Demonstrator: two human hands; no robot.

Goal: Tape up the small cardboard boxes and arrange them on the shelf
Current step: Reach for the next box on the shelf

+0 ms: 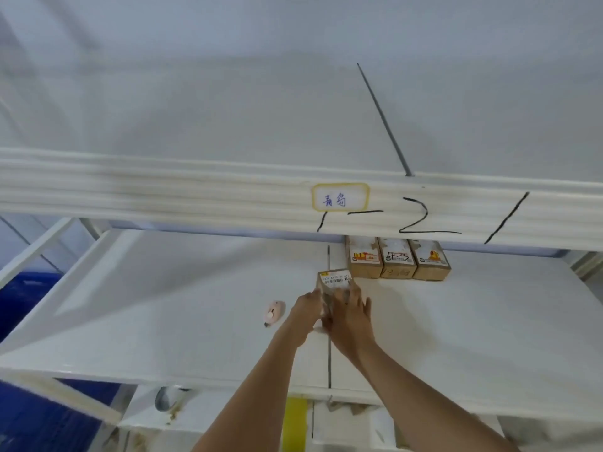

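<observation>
A small cardboard box (pixel 333 279) with a white barcode label lies on the white shelf board (pixel 163 305), near its middle. My left hand (pixel 305 308) holds the box's left side. My right hand (pixel 347 313) lies over its near end with fingers spread across the top. Clear tape seems to cover the box under my fingers, though blur hides the detail. Three taped cardboard boxes (pixel 396 261) stand side by side at the back of the shelf, just right of the held box.
A small pink cutter (pixel 273 314) lies on the shelf left of my hands. The upper shelf beam (pixel 195 194) carries a yellow-edged label and black marker strokes. A tape roll (pixel 168 399) and a yellow strip (pixel 293 422) show below the shelf's front edge.
</observation>
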